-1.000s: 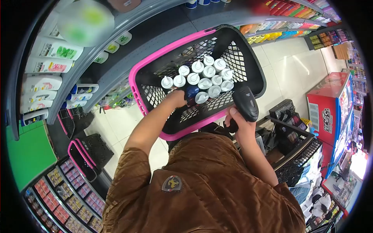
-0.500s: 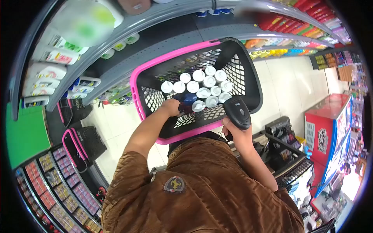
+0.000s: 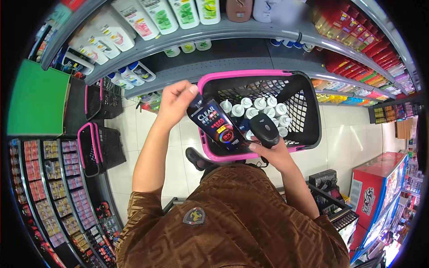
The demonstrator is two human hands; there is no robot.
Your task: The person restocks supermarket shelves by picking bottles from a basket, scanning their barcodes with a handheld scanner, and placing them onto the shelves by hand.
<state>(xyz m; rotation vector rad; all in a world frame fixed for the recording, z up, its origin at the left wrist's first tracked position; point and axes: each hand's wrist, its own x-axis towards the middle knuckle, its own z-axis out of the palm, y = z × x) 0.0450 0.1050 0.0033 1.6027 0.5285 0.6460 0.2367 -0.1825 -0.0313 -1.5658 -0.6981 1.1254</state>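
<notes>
My left hand [image 3: 175,102] is closed on the cap end of a dark CLEAR MEN shampoo bottle [image 3: 215,125], tilted with its printed label facing up. The bottle hangs over the left side of a black shopping basket with a pink rim [image 3: 250,73]. Inside the basket stand several white-capped bottles [image 3: 259,103], close together. In my right hand [image 3: 278,155] is a black barcode scanner [image 3: 264,130], held over the basket's front edge with its head near the lower end of the shampoo bottle. The scanner hides some of the bottles behind it.
Shelves ahead carry white and green shampoo bottles [image 3: 158,17] and red packages [image 3: 342,67]. Two more black baskets [image 3: 111,147] stand on the tiled floor at left. A red freezer-like cabinet [image 3: 364,198] and a dark rack [image 3: 328,196] are at right.
My left hand has come up out of the basket, lifting the dark shampoo bottle above the rim. The scanner remains in my right hand, now closer to that bottle. The view has shifted.
</notes>
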